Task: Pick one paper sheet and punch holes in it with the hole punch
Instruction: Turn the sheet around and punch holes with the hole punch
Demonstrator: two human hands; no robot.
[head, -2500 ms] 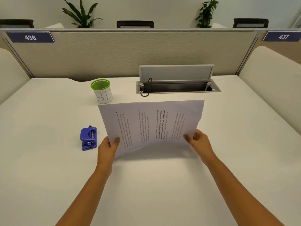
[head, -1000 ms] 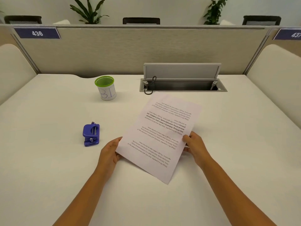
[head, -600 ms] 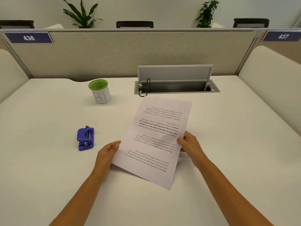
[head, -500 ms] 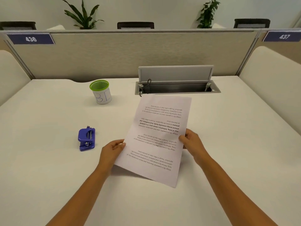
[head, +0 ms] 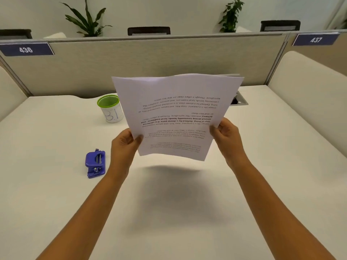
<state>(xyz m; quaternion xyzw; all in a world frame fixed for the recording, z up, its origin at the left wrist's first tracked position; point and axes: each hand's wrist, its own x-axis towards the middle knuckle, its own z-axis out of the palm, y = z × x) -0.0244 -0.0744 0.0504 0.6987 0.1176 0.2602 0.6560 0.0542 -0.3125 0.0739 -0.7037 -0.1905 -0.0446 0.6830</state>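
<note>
White surface (head: 56,184) all round, and the sheet (head: 174,117) is up in the air, tilted toward the camera, print upside down. Left hand (head: 125,145) pinches its left edge, right hand (head: 224,134) pinches the right edge, both closed on paper. Down on the surface sits the punch (head: 95,163), just left of the left wrist, long axis running away from the person. Left hand's clearly nearer, so I'd expect that one to go for it.

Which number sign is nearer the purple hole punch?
The blue sign reading 436, on the left, above the purple hole punch. The blue sign reading 437 hangs far right.
</note>
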